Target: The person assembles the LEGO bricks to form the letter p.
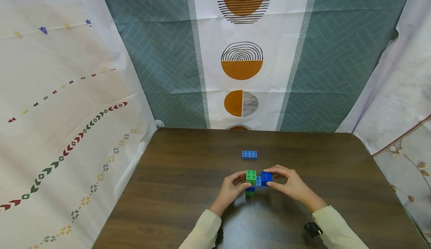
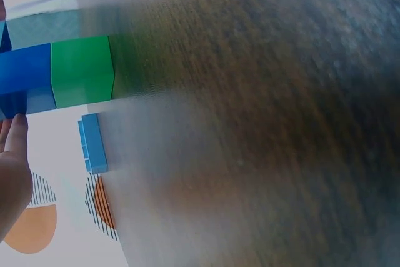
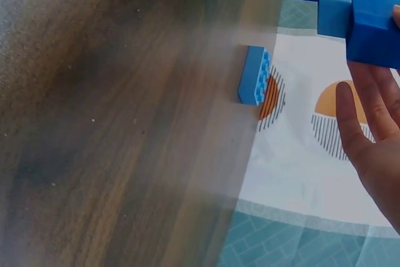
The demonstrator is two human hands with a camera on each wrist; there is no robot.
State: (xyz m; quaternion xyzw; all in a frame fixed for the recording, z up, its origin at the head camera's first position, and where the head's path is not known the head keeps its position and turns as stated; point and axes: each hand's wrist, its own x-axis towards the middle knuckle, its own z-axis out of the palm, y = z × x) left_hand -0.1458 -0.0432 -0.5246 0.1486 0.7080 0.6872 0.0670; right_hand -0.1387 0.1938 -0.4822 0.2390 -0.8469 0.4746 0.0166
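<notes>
Blocks already formed a small stack [image 1: 254, 182], both hands, left [image 1: 233, 187] and right [image 1: 290, 184], gripping it, while one light blue brick [image 1: 249, 154] lay unused on the worktop [image 1: 175, 174].

Left hand [image 1: 233, 187] grips green brick [image 1: 250, 176] of small stack; right hand [image 1: 292, 184] holds dark blue brick [image 1: 266, 177]. Loose light blue brick [image 1: 249, 154] lies behind on brown bench [image 1: 168, 189].

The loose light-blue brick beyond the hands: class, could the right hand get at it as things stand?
Probably yes. The light-blue brick lies alone on the table, with bare wood between it and the right hand. But that hand now grips the dark-blue brick on the block stack.
</notes>
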